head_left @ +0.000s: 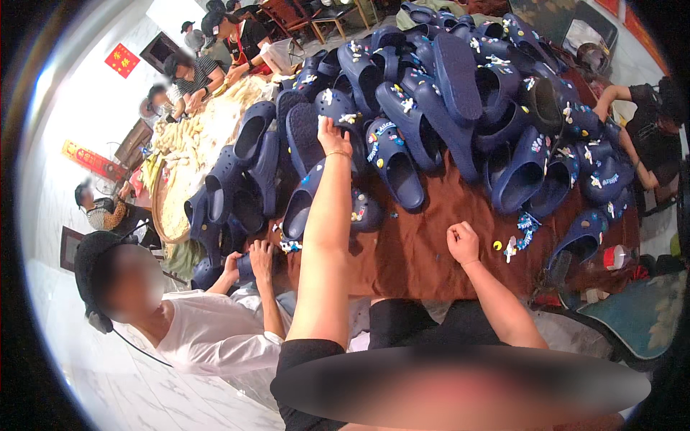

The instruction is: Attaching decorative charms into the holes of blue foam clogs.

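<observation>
A high pile of navy clogs, many decorated with small colourful charms, covers the table in front of me. My left arm stretches far forward into it. My left hand (335, 138) is closed at the lower edge of a holed navy clog (332, 103) with white charms. Over the brown cloth (410, 248), nearer to me, my right hand (463, 243) is curled with its fingertips together; whatever it may hold is hidden. Right of that hand lie loose charms (511, 249) in white and blue and a yellow one (497, 246). A decorated clog (397, 167) lies between my hands, farther back.
At my left a person in a white shirt (215, 327) handles a navy clog (246, 267). Another person's arm (632, 154) reaches in from the right. Several people work at a heap of pale corn-like pieces (190, 140) at the far left. A bottle (617, 257) lies at the right edge.
</observation>
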Available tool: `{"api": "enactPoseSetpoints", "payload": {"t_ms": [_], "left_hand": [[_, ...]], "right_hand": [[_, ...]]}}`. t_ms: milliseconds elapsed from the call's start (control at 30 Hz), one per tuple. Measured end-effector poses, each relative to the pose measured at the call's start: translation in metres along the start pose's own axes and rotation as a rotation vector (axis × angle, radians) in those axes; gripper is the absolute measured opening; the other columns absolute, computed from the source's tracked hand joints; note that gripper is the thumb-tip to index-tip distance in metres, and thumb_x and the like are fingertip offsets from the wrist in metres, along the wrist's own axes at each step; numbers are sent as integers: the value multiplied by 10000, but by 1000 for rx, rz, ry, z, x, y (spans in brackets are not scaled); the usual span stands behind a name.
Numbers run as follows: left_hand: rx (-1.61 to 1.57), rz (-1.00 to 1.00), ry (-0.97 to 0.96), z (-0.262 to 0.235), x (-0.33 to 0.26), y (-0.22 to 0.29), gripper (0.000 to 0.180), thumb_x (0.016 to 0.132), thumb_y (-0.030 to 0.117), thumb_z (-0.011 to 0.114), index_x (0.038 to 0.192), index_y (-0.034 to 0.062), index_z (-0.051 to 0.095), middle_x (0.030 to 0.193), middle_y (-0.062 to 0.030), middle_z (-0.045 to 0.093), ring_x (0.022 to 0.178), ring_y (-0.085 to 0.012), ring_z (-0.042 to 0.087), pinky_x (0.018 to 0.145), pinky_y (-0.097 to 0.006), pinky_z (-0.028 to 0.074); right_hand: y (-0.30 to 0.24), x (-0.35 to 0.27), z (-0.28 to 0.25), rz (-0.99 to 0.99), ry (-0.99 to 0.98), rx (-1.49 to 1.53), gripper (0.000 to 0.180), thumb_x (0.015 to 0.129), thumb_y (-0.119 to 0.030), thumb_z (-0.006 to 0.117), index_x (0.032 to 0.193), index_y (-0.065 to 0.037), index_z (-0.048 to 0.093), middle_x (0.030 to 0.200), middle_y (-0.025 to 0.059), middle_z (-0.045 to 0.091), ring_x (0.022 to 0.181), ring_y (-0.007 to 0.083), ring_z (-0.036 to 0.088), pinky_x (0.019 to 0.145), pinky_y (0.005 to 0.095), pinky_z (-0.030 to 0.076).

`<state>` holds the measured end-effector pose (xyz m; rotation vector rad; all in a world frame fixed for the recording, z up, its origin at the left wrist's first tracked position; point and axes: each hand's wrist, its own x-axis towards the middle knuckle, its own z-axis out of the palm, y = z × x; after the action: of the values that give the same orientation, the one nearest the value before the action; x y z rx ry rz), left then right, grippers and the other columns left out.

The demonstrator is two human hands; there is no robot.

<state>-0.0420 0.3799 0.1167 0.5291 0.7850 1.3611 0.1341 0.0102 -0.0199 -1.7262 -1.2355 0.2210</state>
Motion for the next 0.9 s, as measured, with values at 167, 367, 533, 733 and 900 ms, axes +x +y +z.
{"api": "enactPoseSetpoints", "payload": {"t_ms": [167,367,533,733,900], "left_hand": [[-95,28,-166,25,-38,33,503,806,470,558,1120,77,542,1409,-161,360,1356,-283,235,1113,-463,78],[-123,3,-310,47,-113,60,498,831,425,560,1139,35,534,1246,-139,460,1259,-323,347,1072,-472,218],[74,-19,-380,52,-178,56,359,861,319,569,1106,59,552,1036,-56,563,1000,-224,539,871,-373,413],[410,-212,-391,19,-264,-7,341,852,150,576,1159,2,574,942,-36,603,759,-131,556,656,-258,448],[504,-357,-385,-25,-316,-73,323,831,67,587,1144,-10,564,875,-25,592,752,-114,557,634,-248,464]], "right_hand": [[1,1,0,15,-19,-12,45,784,-118,611,780,-75,600,767,108,566,668,295,588,585,393,473],[6,-1,3,-29,15,-10,48,781,-113,602,798,-68,607,786,108,575,679,292,589,605,381,480],[32,5,5,-54,49,90,155,775,-55,559,922,-47,606,863,120,590,772,264,598,696,370,483],[62,15,-14,592,-129,674,214,878,-63,505,1088,-65,465,812,69,559,616,174,575,508,316,490],[42,-10,-65,594,30,616,153,847,-113,620,976,-31,598,799,28,603,672,106,571,564,247,476]]}}
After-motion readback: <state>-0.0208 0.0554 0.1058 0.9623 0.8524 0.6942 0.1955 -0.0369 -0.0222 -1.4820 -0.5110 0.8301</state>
